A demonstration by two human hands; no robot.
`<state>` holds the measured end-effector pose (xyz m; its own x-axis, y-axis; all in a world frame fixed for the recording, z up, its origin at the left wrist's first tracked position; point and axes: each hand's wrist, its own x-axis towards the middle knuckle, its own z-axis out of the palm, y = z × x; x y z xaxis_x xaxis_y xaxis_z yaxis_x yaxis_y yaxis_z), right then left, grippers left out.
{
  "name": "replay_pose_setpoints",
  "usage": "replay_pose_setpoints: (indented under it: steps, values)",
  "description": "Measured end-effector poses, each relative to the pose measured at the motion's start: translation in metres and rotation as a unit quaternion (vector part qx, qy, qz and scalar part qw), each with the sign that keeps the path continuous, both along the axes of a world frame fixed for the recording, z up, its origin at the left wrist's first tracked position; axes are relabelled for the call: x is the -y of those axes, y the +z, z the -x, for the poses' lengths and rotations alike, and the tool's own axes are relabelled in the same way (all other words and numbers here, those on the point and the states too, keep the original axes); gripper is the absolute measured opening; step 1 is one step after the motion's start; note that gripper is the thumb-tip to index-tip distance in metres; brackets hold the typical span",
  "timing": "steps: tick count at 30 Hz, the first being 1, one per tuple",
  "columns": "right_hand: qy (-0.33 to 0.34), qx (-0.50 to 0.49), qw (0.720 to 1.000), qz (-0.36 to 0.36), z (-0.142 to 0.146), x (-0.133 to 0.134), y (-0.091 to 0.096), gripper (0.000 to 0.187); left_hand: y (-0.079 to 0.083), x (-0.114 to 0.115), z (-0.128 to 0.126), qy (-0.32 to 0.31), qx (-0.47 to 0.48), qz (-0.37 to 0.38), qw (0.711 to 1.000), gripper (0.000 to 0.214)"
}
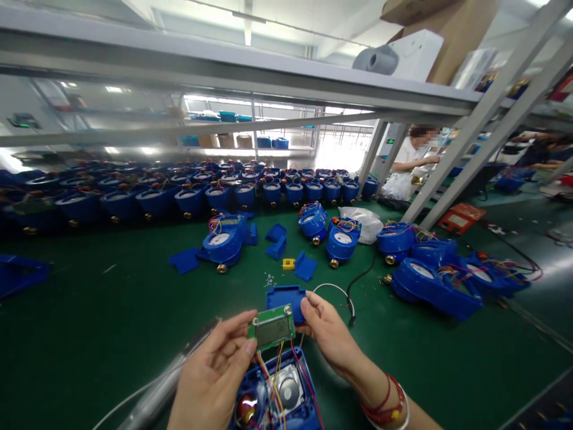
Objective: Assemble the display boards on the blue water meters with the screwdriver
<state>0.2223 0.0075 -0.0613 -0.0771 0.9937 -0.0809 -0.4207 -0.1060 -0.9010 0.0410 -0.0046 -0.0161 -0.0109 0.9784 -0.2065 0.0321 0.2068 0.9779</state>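
Up ahead I see a white box [418, 52] on the shelf [268, 77], cardboard [468, 36] beside it; to my right, an orange box [461, 218], a co-worker [406, 152] beyond!

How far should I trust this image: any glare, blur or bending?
Head view: glare whitens the bright background floor; light-grey metal posts lean steeply, probably lens distortion; the long silver cylinder at lower left looks soft. Also head view: the rectangular green circuit board is fairly clear, though its grey screen's dark characters are hard to read.
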Motion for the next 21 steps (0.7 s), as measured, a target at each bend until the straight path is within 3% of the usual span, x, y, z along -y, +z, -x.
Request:
replay_pose_setpoints:
  steps: [3,6,16,21]
  values:
    - [0.040,0.011,0.999,-0.020,0.003,0.007,0.008,0.035,-0.010,-0.001,0.002,-0.001,-0.005,-0.007,1.000,0.049]
    - [0.051,0.017,0.998,-0.022,0.006,0.010,0.011,0.036,-0.018,-0.003,0.005,-0.047,-0.015,-0.003,0.999,0.054]
    - [0.076,0.002,0.995,-0.067,0.012,0.014,0.012,0.032,-0.018,0.002,0.001,-0.043,-0.055,-0.016,0.997,0.047]
    - [0.067,-0.012,0.995,-0.069,0.012,0.016,0.009,0.035,-0.020,0.004,0.002,-0.044,-0.225,-0.167,0.959,0.033]
